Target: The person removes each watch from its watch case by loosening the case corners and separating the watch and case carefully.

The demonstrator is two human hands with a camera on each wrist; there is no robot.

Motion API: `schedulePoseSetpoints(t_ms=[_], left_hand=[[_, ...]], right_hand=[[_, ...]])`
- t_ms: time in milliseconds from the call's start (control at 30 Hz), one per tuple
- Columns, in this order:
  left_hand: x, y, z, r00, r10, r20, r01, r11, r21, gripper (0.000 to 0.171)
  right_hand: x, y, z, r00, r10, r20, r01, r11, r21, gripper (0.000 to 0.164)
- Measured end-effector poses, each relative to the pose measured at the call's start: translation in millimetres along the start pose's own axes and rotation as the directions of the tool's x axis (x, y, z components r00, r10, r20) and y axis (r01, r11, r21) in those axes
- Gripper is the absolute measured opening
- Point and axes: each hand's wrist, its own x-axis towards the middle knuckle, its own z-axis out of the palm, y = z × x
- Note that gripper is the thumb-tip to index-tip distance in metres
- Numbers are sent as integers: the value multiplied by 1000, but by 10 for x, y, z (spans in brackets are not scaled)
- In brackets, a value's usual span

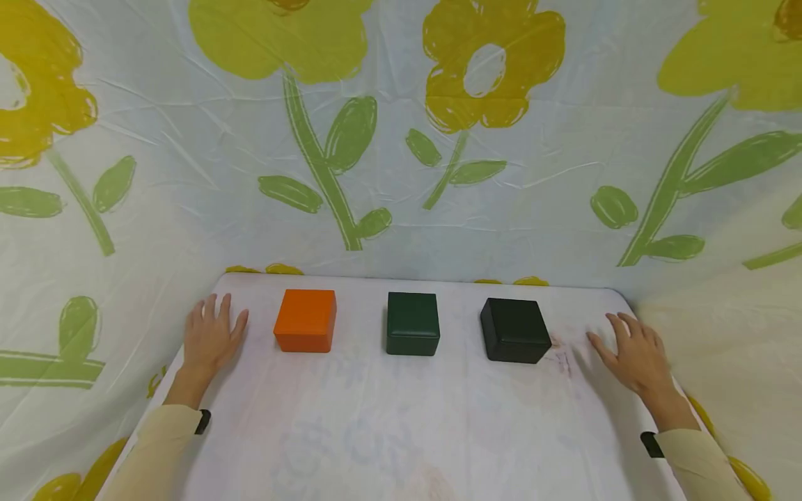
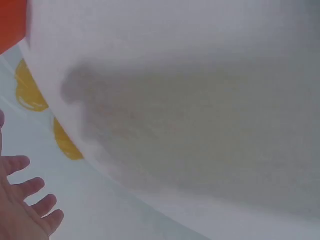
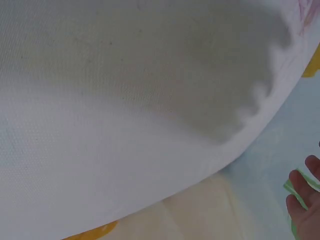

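Observation:
Three small square boxes stand in a row near the far side of the white table: an orange box (image 1: 305, 320) on the left, a dark green box (image 1: 412, 323) in the middle and a black box (image 1: 515, 330), slightly turned, on the right. To the left of the orange box is my left hand (image 1: 211, 339), fingers spread, holding nothing. My right hand (image 1: 635, 355) is over the table's right edge, apart from the black box, its fingers loosely bent around nothing. In the left wrist view, a corner of the orange box (image 2: 11, 22) shows at the top left.
The white table (image 1: 376, 417) has rounded far corners and faint stains. Behind and beside it hangs a pale cloth (image 1: 532, 229) printed with yellow flowers and green stems. Dark bands circle both wrists at the cream sleeves (image 1: 166, 431).

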Motion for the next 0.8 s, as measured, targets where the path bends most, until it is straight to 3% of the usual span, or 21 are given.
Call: schedulePoseSetpoints(t_ms=[133,333,800], left_hand=[[39,75,-26,995,14,-100,-14,1000,-6,49],[72,205,-53,969,66,-236,-75,997,-26,44],[-8,582,-151,979,37,-198,-58,994,-98,44]], right_hand=[[11,-56,-6,996,-28,-88,30,999,28,51],[44,-90,28,973,-110,-203,120,992,36,43],[49,-225,-18,952,-181,-247,199,979,50,43]])
